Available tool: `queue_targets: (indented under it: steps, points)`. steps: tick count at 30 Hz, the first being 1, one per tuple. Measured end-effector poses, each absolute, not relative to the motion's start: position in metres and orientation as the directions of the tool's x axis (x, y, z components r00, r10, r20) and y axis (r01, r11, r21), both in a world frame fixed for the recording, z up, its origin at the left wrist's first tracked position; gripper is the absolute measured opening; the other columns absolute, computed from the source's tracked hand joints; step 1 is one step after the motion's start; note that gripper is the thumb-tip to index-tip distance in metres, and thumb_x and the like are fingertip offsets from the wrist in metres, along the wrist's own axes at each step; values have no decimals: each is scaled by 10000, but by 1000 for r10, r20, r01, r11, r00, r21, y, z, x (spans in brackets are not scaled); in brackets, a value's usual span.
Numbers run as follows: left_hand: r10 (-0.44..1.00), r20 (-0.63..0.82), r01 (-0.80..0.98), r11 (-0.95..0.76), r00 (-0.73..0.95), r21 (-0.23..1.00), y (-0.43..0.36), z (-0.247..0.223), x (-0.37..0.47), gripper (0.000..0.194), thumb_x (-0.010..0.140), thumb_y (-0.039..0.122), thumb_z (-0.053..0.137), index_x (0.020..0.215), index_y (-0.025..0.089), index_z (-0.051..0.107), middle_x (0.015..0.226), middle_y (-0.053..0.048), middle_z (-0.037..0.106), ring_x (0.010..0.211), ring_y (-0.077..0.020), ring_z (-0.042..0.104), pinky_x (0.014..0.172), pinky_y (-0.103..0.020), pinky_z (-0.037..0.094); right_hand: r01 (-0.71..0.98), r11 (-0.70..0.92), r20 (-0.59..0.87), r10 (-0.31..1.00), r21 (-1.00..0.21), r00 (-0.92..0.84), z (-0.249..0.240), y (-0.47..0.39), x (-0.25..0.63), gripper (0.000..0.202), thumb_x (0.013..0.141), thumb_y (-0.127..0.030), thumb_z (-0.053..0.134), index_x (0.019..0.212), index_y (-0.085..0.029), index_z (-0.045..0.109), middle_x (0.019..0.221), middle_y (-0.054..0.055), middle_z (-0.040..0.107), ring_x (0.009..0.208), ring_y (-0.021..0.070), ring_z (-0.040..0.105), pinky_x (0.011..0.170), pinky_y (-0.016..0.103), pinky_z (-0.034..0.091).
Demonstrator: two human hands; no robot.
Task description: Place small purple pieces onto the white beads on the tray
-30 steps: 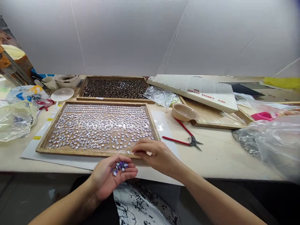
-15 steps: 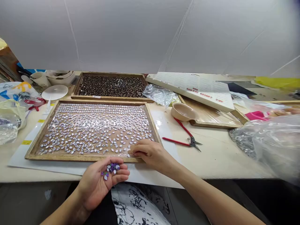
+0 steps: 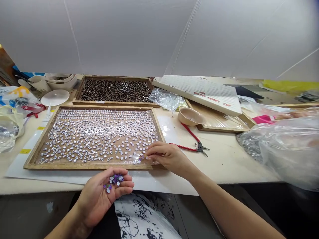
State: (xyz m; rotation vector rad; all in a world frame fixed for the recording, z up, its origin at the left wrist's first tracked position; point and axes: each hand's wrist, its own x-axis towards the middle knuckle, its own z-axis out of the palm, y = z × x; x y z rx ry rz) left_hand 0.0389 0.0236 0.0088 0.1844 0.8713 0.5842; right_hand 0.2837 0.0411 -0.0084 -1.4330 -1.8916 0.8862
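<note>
My left hand (image 3: 103, 196) is palm up in front of the tray, fingers slightly curled, carrying a small heap of purple and white leaf-shaped gems (image 3: 115, 180). My right hand (image 3: 171, 159) reaches over the near right corner of the wooden-framed tray (image 3: 94, 167), thumb and fingers pinched together. What lies between those fingertips is hidden. A few purple-tinted gems (image 3: 138, 160) are beside them on the tray's clear film. Many similar pale gems (image 3: 82, 142) cover the film, in neat rows at the far side and scattered nearer me.
Behind stands a second tray (image 3: 116, 91) of dark beads. To the right are red-handled pliers (image 3: 190, 133), a beige bowl (image 3: 190, 117), a long white box (image 3: 201, 94) and a large plastic bag (image 3: 291, 149). A white plate (image 3: 55, 97) and cups are at left.
My right hand has moved slightly right along the tray's near side, and purple-tinted gems now show beside its fingertips. My left hand still carries its gems. The view has shifted a little.
</note>
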Motion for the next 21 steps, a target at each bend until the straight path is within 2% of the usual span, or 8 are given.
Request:
queue_targets:
  steps: [7,11,16,21]
  points:
    - [547,-704,-398,831,452,389,23,14,36,286,888,197,441,865,11,658,818,-178,678,746,-213,677,745,-308,544,508,47,-61,979,-860,-193,-8,46,282,110,752,-232,581,730,-212,687,861,28,654,808,158,599,753,292,487]
    - [556,-708,-389,826,436,408,21,17,32,280,886,183,442,867,10,662,826,-178,677,750,-211,675,751,-314,545,457,15,-73,982,-889,-176,-8,48,284,135,747,-235,560,743,-202,690,870,37,649,808,162,599,743,301,490]
    - [569,-705,-373,819,423,436,16,21,30,260,876,178,459,874,15,662,837,-174,678,749,-208,674,754,-311,542,453,123,46,983,-883,-178,-8,53,277,181,726,-153,519,719,-205,693,830,30,631,744,141,591,666,275,491]
    - [593,-674,-335,805,440,490,14,16,33,205,828,154,530,930,18,645,878,-174,676,760,-206,670,752,-303,533,622,288,124,948,-728,-293,-9,69,264,240,736,-58,522,774,-217,697,796,-1,649,746,124,586,697,258,446]
